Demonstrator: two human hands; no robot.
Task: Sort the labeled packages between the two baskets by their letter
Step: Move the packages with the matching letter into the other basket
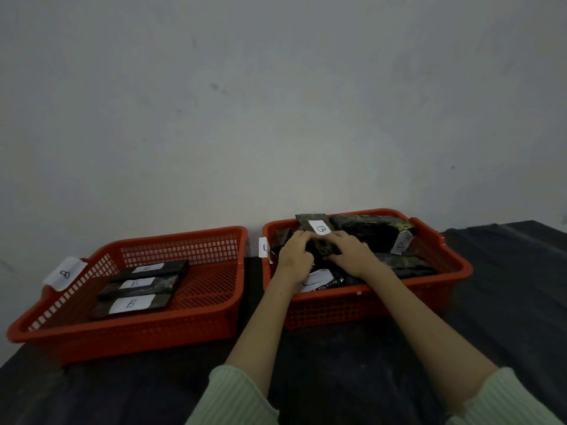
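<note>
B-labelled package (319, 233) stands tilted in the right basket (454, 265), long axis running away from the person. Both hands grip its near end: left hand (295, 253), right hand (349, 253). B basket (129, 335) lies to the left; left hand nearer.

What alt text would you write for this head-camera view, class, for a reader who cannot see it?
Two hands, left hand and right hand, grip a dark package labelled B in the right basket, among other dark packages. The left basket, tagged B, holds three B packages on a dark table.
</note>
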